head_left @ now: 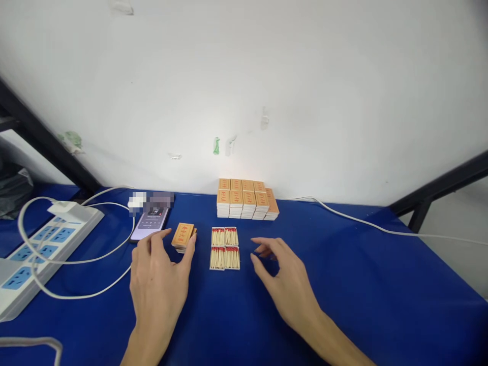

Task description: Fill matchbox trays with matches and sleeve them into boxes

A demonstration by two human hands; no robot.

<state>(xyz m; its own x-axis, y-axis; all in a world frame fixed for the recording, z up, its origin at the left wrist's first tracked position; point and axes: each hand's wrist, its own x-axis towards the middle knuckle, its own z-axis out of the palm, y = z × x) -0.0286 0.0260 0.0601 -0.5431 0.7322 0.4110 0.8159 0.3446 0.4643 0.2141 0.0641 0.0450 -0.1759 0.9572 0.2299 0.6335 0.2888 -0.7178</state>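
Observation:
Four open trays of red-tipped matches (pixel 224 248) lie two by two on the blue table. Left of them is a small stack of orange matchbox covers (pixel 183 234) with red writing. My left hand (pixel 162 269) is spread beside this stack, its thumb at the stack's right edge and its fingers apart. To the right of the trays my right hand (pixel 284 277) hovers with thumb and fingers apart and nothing between them. Farther back, against the wall, several stacks of orange matchboxes (pixel 244 199) stand side by side in rows.
A phone (pixel 152 221) lies at the left near the wall. Left of it is a white power strip (pixel 43 254) with looping white cables (pixel 86 296). Another white cable (pixel 362 224) runs along the right. Black metal bars (pixel 438 190) frame both sides.

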